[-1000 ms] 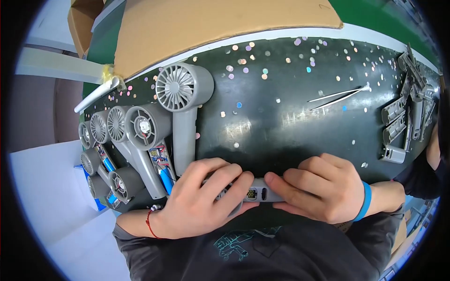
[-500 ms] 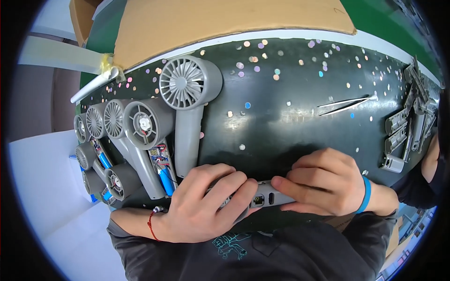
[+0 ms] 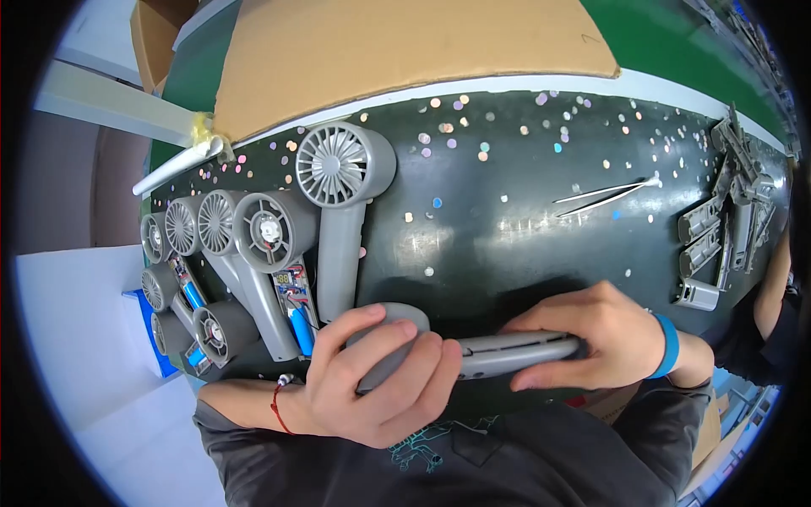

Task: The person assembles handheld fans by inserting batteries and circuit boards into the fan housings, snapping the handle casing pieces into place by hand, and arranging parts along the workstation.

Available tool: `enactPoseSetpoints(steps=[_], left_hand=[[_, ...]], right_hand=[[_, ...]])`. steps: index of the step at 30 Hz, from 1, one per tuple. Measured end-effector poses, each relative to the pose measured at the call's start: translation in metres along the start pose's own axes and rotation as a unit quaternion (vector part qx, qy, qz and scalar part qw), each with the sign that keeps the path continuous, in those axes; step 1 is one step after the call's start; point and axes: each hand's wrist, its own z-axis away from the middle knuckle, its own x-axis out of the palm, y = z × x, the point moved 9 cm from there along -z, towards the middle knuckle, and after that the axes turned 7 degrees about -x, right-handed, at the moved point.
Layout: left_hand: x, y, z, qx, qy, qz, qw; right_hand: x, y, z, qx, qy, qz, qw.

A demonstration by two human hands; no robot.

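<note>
A grey handheld fan (image 3: 507, 353) lies crosswise in front of my chest, its handle pointing right. My left hand (image 3: 376, 380) is wrapped round the fan's round head, with the fingers over the top. At the other end, my right hand (image 3: 601, 334) grips the handle tip between thumb and fingers. A dark, narrow gap runs along the handle's side seam. Just beyond my left hand lies a complete grey fan (image 3: 342, 253). Beside it, a fan with its handle open bares a circuit board and a blue battery (image 3: 299, 329).
Several more grey fans (image 3: 215, 224) crowd the left of the dark table. Tweezers (image 3: 604, 197) lie to the right, and grey handle shells (image 3: 699, 237) are piled at the far right near another person's arm (image 3: 770, 300). Cardboard (image 3: 405, 42) covers the back; small round stickers dot the tabletop.
The fan has been rolled in my hands, so the handle's seam side now shows instead of the face with the small display. My right hand has shifted outward to the handle tip.
</note>
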Motion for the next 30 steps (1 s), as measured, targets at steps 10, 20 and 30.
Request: enactPoseSetpoints(steps=[10, 20, 30], left_hand=[[0.027, -0.026, -0.012, -0.12, -0.101, 0.121, 0.98], [0.023, -0.026, -0.016, -0.146, -0.052, 0.116, 0.981], [0.006, -0.035, -0.006, -0.156, 0.023, 0.196, 0.968]], right_hand=[[0.016, -0.035, 0.005, -0.206, 0.109, 0.378, 0.896], [0.011, -0.03, 0.004, -0.225, 0.125, 0.361, 0.897], [0.003, -0.009, 0.008, -0.116, 0.059, 0.114, 0.985]])
